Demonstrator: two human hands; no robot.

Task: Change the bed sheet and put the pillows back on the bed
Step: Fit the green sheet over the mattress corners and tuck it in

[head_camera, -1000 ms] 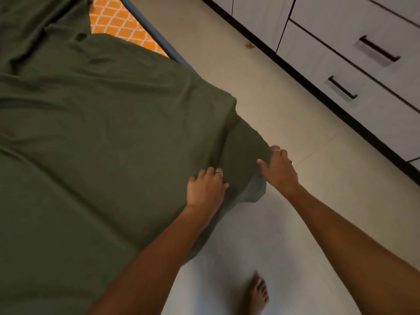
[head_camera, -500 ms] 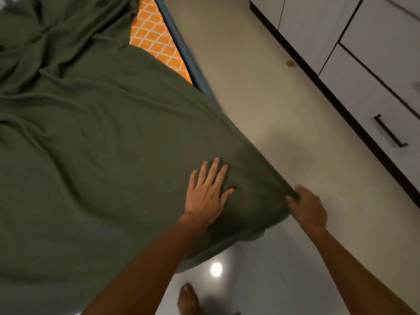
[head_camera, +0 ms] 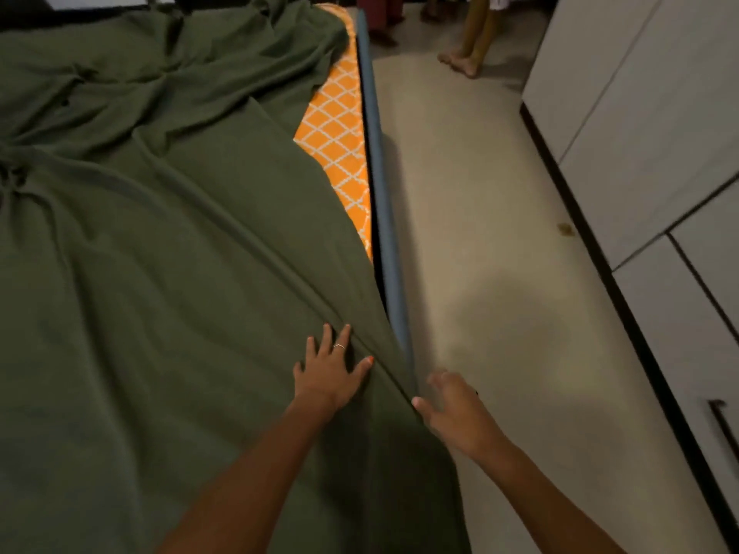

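Green bed sheet (head_camera: 168, 273) lies rumpled across the bed, tucked at the near corner yet short of the far side, where the orange patterned mattress (head_camera: 340, 153) shows beside the blue bed frame (head_camera: 386, 233). With the left hand (head_camera: 330, 371) pressing flat and the right hand (head_camera: 454, 409) spread and gripping nothing, a tug farther up could drag the corner loose. No pillows are in view.

My left hand (head_camera: 330, 369) lies flat, palm down, fingers spread, ring on one finger. My right hand (head_camera: 452, 409) reaches forward, fingers loosely extended and blurred. Both forearms are bare.
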